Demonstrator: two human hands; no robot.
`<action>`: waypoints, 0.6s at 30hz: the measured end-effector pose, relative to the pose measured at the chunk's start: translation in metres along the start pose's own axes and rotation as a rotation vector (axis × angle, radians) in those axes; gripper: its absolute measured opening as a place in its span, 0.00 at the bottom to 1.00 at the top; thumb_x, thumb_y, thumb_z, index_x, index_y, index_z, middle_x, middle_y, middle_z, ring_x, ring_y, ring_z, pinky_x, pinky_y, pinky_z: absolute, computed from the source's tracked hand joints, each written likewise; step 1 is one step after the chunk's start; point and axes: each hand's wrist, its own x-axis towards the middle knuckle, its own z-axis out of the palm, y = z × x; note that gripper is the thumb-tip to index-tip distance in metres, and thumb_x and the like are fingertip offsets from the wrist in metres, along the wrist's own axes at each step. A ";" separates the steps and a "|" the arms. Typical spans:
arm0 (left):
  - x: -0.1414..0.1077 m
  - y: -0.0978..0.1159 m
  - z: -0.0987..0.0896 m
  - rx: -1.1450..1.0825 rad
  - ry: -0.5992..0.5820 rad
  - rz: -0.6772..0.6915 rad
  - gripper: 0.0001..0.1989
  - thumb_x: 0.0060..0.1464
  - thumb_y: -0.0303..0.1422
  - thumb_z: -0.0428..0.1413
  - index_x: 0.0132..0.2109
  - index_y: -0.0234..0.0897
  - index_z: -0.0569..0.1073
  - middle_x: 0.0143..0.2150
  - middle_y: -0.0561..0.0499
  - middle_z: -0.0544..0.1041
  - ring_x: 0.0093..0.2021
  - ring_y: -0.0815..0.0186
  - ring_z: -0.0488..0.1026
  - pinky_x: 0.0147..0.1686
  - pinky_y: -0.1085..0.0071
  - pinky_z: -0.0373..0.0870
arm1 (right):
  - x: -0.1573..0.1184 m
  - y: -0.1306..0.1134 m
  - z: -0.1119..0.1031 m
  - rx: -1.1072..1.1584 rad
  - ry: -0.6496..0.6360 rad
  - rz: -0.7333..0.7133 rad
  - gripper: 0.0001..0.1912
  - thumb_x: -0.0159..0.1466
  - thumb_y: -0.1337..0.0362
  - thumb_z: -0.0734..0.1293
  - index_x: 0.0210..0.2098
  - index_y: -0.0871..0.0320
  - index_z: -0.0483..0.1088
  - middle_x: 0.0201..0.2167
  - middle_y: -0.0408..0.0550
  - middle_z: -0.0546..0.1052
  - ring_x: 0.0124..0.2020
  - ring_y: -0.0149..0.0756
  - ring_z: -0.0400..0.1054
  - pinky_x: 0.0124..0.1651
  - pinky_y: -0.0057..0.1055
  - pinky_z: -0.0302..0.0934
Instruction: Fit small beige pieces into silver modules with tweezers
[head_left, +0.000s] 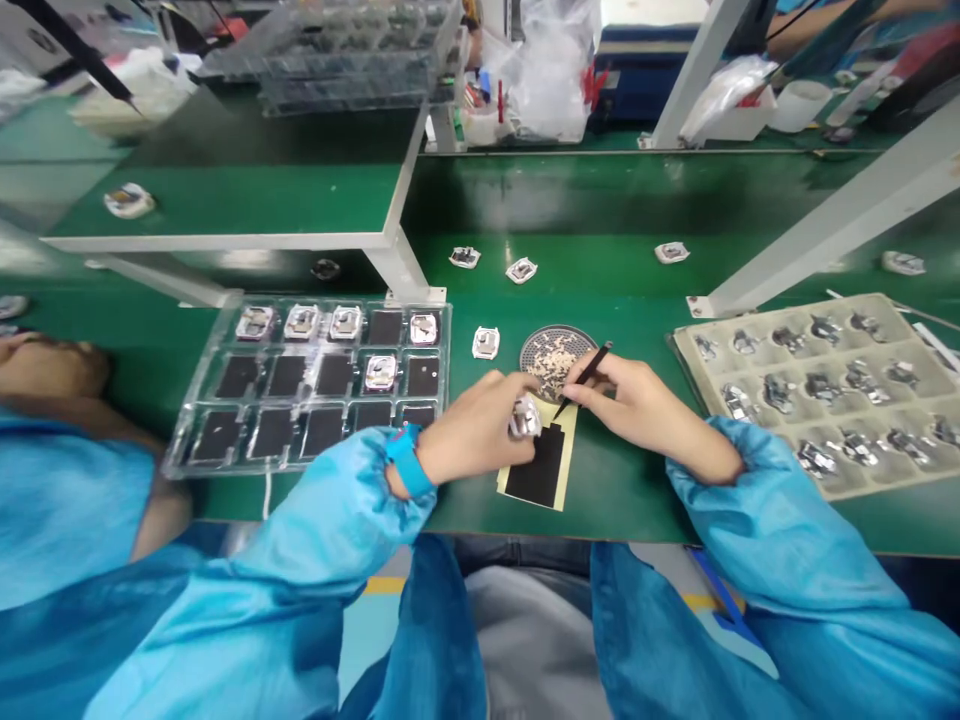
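While the left grip (pixel 476 425) pinches a small silvery component (pixel 525 416) between thumb and fingertips, the right grip (pixel 637 405) is pressed closed around a pair of black tweezers (pixel 589 378), held like a pen. The tweezer tips angle down and left, ending just beside the component, though no contact between them can be confirmed from this view. The component sits at the inner end of the left grip, above a cream-backed sheet with a black adhesive pad (pixel 541 462), which lies flat on the green surface (pixel 615 490) beneath both hands. A blue wristband (pixel 409 458) circles the left wrist, and blue sleeves cover both forearms.

Just beyond the hands lies a round mesh disc (pixel 553 360) scattered with small pale pieces, partly behind the right grip's fingers. To the left, a clear compartment tray (pixel 307 385) holds a few silvery parts in some of its black-lined pockets. To the right, a beige tray (pixel 825 385) carries rows of metal parts in shallow recesses. Several loose parts (pixel 486 343) sit singly on the surface further out. At the far left, a co-worker's blue sleeve (pixel 75 490) enters the view, apart from the person's own hands.
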 end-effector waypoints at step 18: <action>-0.008 -0.007 0.016 -0.109 0.028 0.024 0.24 0.54 0.23 0.56 0.57 0.43 0.69 0.56 0.47 0.76 0.55 0.55 0.76 0.55 0.58 0.72 | -0.007 -0.011 -0.001 0.153 0.084 -0.026 0.06 0.66 0.60 0.73 0.39 0.53 0.73 0.37 0.46 0.79 0.36 0.37 0.77 0.40 0.35 0.76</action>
